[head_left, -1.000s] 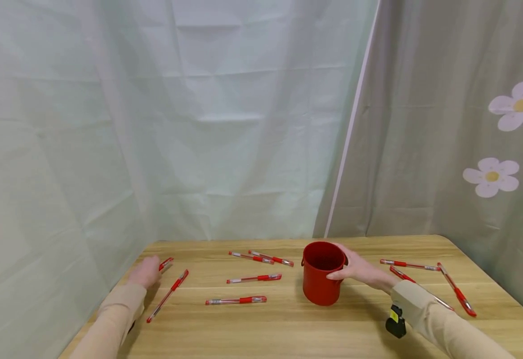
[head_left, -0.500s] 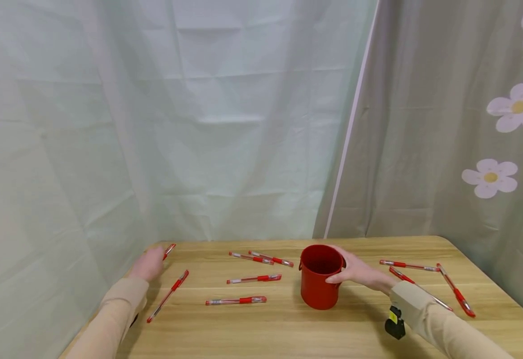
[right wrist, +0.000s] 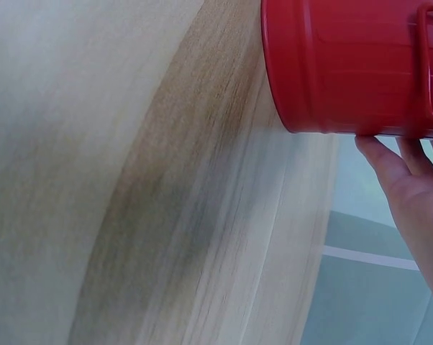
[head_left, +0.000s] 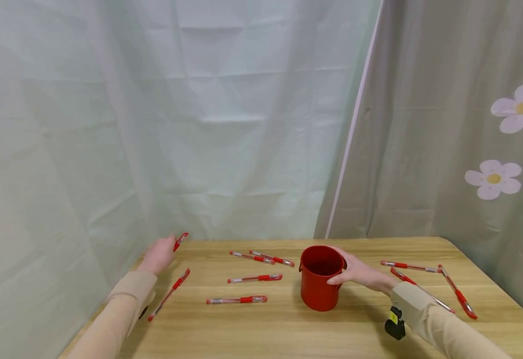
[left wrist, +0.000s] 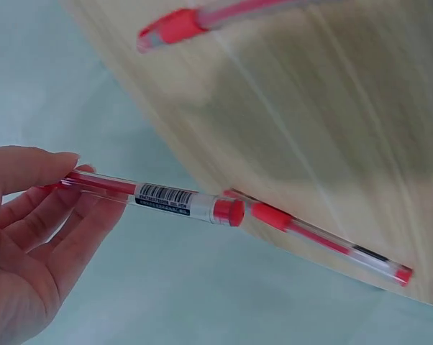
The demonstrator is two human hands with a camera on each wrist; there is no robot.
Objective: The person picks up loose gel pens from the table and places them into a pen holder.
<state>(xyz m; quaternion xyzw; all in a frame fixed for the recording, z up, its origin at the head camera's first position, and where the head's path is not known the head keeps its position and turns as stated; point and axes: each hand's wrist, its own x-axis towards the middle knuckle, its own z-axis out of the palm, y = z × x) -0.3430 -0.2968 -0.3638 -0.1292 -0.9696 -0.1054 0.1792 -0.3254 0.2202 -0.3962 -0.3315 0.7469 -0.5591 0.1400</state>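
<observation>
My left hand (head_left: 159, 255) pinches a clear-barrelled red pen (left wrist: 162, 199) between thumb and fingertips, raised above the table's far left corner. In the left wrist view its barcode label and red end point away from the hand. Another red pen (head_left: 169, 294) lies on the table just to the right of that forearm. My right hand (head_left: 357, 271) grips the red metal bucket (head_left: 318, 289) from its right side, thumb on the near side below the rim. The bucket stands upright with its opening up, and a small handle (right wrist: 425, 65) shows on its wall in the right wrist view.
Several red pens lie mid-table, among them a near one (head_left: 236, 300) and a crossed pair at the back. More pens, including one (head_left: 457, 291) at the right edge, lie around the right forearm. Curtains (head_left: 243, 149) hang right behind the wooden table (head_left: 261, 334).
My left hand has picked up the pen at the left edge and moved it up, away and slightly right. My right hand has shifted the bucket slightly toward me.
</observation>
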